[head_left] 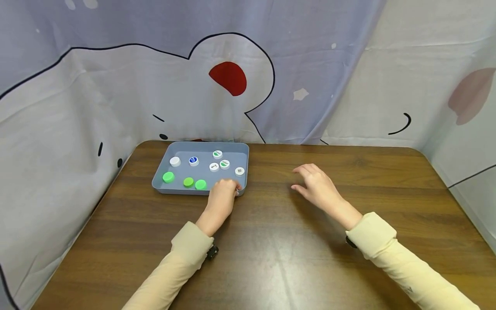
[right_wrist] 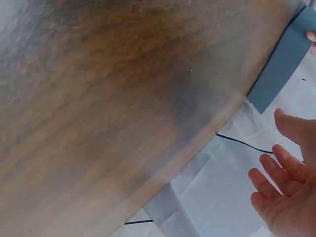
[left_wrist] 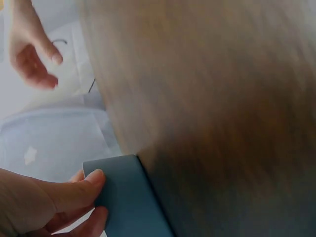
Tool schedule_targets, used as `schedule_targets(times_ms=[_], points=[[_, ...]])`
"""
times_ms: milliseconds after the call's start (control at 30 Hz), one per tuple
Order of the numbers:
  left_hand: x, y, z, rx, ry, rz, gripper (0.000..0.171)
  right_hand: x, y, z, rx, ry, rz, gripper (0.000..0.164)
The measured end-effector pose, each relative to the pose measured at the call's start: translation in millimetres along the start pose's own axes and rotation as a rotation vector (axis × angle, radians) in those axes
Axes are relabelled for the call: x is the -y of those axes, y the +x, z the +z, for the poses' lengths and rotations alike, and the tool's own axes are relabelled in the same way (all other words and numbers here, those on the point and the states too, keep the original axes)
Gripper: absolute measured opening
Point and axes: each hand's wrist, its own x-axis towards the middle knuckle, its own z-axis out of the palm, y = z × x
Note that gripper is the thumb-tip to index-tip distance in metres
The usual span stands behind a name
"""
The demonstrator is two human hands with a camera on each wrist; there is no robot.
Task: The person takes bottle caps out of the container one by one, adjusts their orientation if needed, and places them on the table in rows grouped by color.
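A shallow grey-blue tray (head_left: 190,192) lies at the back left of the table. My left hand (head_left: 222,199) is at its near right corner. In the left wrist view, the thumb (left_wrist: 94,178) bends over the top edge of the tray wall (left_wrist: 131,197), with curled fingers beside it, gripping the tray there. Inside lie three green bottle caps (head_left: 168,177) along the near side and several white ones (head_left: 175,161), some printed, one with a blue top (head_left: 193,161). My right hand (head_left: 317,185) hovers over the table right of the tray, fingers loosely bent, holding nothing.
The brown wooden table (head_left: 271,241) reaches back to a printed curtain (head_left: 162,86) hanging behind it and along the left side. Dark wrist devices (head_left: 212,252) show below both cuffs.
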Motion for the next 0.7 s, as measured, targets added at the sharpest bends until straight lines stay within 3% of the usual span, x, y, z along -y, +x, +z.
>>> schedule_targets(times_ms=[267,700], points=[[-25.4,-1.9,7.4,0.013,0.071,0.069,0.005,10.8,3.9,4.2,0.059,0.053,-0.055,0.042],[-55.1,-3.7,16.3,0.009,0.116,0.131,0.006,25.9,3.2,18.0,0.106,0.114,-0.301,0.042]])
